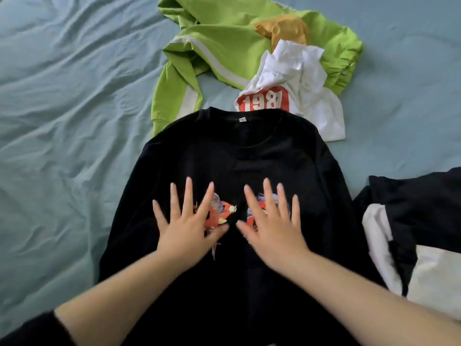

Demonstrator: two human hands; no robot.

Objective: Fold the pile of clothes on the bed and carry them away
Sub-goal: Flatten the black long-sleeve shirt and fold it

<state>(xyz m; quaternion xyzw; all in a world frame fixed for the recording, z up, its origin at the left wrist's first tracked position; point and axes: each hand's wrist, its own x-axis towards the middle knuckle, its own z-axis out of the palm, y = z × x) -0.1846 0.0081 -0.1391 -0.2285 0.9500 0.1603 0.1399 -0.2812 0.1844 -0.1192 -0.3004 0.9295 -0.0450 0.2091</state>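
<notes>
Head cam only from my end. I see both hands flat on the black sweatshirt (224,151), palms down, gripping nothing. Left hand (192,233): fingers (188,193) straight and spread wide, thumb angled toward the other hand. Right hand (272,236): same, fingers (268,196) splayed, thumb close to the left thumb with a small gap between. The sweatshirt lies front up on the blue bed sheet (62,121), collar beyond the fingertips, lower body running back under the forearms. The chest print (222,213), red and multicolour, sits under and between the two sets of fingers, partly covered. A small white neck label (242,119) sits inside the collar, past the left fingertips. Beyond the collar is a crumpled white T-shirt (299,83) with a red patch reading 198, right at the collar edge. It overlaps a lime green jacket (224,46) with white stripes, further out. A mustard garment (284,28) is bunched on the jacket, furthest from the fingers. Outboard of the right little finger, apart from the hand, is a heap of black-and-white clothes (411,208). I can't tell whether it touches the sweatshirt. There is a dark sleeve (32,330) on the left arm.
</notes>
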